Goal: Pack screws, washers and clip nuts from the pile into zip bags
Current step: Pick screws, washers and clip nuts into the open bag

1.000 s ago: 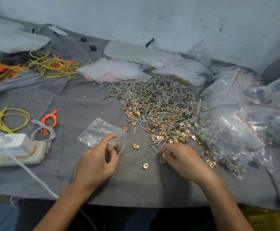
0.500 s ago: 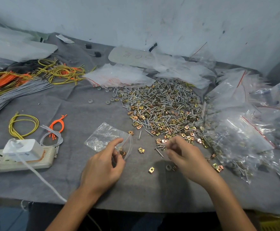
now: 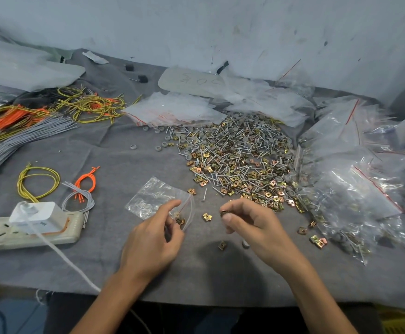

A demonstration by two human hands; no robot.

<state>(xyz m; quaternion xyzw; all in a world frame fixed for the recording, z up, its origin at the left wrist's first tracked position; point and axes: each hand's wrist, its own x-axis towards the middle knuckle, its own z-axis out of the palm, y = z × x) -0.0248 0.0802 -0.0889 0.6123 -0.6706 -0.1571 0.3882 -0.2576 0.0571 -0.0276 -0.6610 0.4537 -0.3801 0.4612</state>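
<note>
1. Your left hand [image 3: 153, 239] pinches the mouth of the zip bag [image 3: 148, 201], thumb and forefinger curled on the film. The bag lies flat on the grey cloth [image 3: 114, 160], left of the pile [image 3: 240, 160]. A few brass bits sit just inside the mouth.
2. Your right hand [image 3: 252, 225] pinches a small brass piece [image 3: 224, 213] between thumb and fingertips, near the bag mouth but apart from it. It is probably a clip nut, but too small to confirm.
3. Judgement: the bag film is thin, limp and slippery. Grip it at the lip by the zip strip, where it is stiffest.
4. Judgement: the hardware is light and rigid. Screw points could pierce the film, so take screws by the shank and nuts by their flat faces.
5. A loose clip nut [image 3: 207, 216] lies between your hands. A washer [image 3: 245, 244] lies by your right wrist.
</note>
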